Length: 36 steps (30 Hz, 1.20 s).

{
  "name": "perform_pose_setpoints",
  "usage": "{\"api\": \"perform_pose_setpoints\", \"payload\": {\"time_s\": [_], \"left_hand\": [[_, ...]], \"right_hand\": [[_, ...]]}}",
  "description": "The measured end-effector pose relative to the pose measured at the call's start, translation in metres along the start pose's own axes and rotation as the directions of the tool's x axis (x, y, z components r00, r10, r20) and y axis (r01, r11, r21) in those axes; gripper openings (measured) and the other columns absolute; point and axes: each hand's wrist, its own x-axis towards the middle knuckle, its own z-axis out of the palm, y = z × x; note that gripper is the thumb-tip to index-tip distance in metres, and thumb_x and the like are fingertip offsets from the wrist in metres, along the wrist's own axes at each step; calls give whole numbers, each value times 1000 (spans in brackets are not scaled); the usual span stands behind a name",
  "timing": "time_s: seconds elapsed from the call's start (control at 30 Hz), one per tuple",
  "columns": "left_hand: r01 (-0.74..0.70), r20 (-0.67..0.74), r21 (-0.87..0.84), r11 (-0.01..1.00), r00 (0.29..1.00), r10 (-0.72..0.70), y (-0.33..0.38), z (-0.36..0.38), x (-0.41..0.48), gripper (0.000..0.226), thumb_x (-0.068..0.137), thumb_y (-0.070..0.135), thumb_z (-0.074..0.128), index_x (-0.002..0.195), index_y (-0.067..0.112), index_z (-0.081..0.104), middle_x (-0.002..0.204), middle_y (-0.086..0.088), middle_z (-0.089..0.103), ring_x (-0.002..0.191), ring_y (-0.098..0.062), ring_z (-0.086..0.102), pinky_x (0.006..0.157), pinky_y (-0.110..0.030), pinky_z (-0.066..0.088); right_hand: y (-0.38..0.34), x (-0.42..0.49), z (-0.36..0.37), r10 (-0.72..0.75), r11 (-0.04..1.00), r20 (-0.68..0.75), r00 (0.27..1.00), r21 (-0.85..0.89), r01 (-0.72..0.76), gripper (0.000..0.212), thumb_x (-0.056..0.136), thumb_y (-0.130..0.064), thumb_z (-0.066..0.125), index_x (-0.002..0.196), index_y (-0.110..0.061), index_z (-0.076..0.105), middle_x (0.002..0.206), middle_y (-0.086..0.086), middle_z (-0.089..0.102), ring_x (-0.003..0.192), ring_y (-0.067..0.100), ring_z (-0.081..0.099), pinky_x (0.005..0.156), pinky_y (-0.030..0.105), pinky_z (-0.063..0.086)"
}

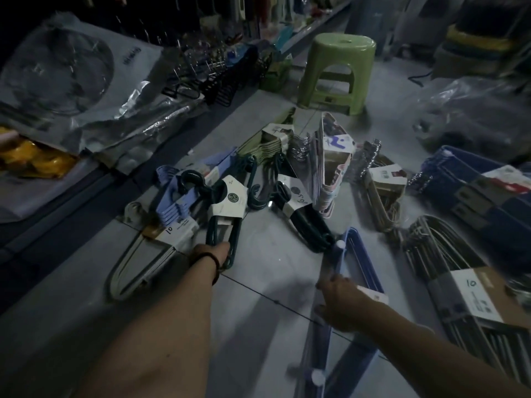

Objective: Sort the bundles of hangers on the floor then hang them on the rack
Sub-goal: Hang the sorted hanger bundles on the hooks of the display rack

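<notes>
Several bundles of hangers lie on the grey tiled floor. My left hand (214, 252) grips the lower end of a dark green hanger bundle (227, 208) with a white paper band. My right hand (337, 300) holds a blue hanger bundle (353, 254) that runs toward the bottom of the view. A second dark green bundle (298, 214) lies between them. Lilac hangers (175, 196), a cream bundle (138, 265), olive hangers (270, 142) and an upright labelled bundle (333, 168) sit around them. No rack is in view.
A green plastic stool (336, 73) stands at the back. Low shelves with bagged goods (71, 90) run along the left. Grey hangers marked 10 (459, 285), navy hangers (482, 191), beige hangers (385, 193) and a plastic bag (474, 116) fill the right.
</notes>
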Motion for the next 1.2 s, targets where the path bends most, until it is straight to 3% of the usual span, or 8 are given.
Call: {"api": "perform_pose_setpoints", "payload": {"time_s": [0.23,0.37,0.5,0.6,0.77,0.9,1.03,1.2], "left_hand": [[-50,41,-394,918,997,72,27,-11,-42,35,87,15,68,119,0,66,96,-16,74,73,-31,74,68,-44,65],[-380,-209,-126,916,913,350,52,-35,-73,46,73,29,67,118,19,67,107,-8,72,93,-33,70,85,-47,62],[-612,-325,-39,790,755,569,82,-55,-110,31,77,19,72,106,17,61,91,-4,68,80,-27,65,69,-30,54],[-679,-165,-136,721,733,660,88,-65,-135,33,73,14,75,102,15,62,85,-5,68,75,-26,65,60,-26,54],[-431,177,-448,783,816,550,56,-73,-165,41,84,-12,61,115,14,66,98,-21,65,73,-34,63,52,-37,57],[-23,446,-551,834,837,317,-12,-61,-171,41,75,-11,60,114,3,59,88,-22,58,64,-35,62,60,-45,58],[212,553,-536,817,819,150,-76,-36,-197,37,68,-6,58,105,0,61,76,-25,60,63,-39,64,76,-65,59],[118,732,-115,986,682,3,-83,-35,-181,69,55,10,93,118,5,65,97,-17,71,89,-34,70,81,-45,59]], "right_hand": [[22,0,25,-85,979,135,987,-172,108,57,99,-46,53,151,-24,44,161,15,19,153,43,11,123,56,23],[28,3,25,-131,965,211,969,-196,173,67,94,-62,51,148,-23,47,169,18,8,155,46,-1,124,57,15],[49,8,29,-226,937,185,956,-227,265,67,86,-74,44,131,-26,58,153,12,39,142,38,21,115,54,29],[59,4,20,-236,949,116,965,-187,255,53,90,-60,56,128,-24,59,135,11,47,134,32,35,106,51,44],[43,-15,-30,-141,894,-170,975,401,199,50,102,-52,54,135,-16,58,130,7,64,112,20,62,97,33,51],[35,-16,-64,-89,377,-113,990,916,139,51,102,-51,57,136,-14,50,121,10,64,101,27,69,85,42,59],[16,-10,-66,-238,63,67,969,997,-54,51,96,-54,65,134,-24,50,131,19,63,104,43,73,82,51,63],[-17,0,-37,-140,90,18,990,996,-5,47,89,-6,71,128,-20,49,120,23,67,94,44,74,79,61,62]]}}
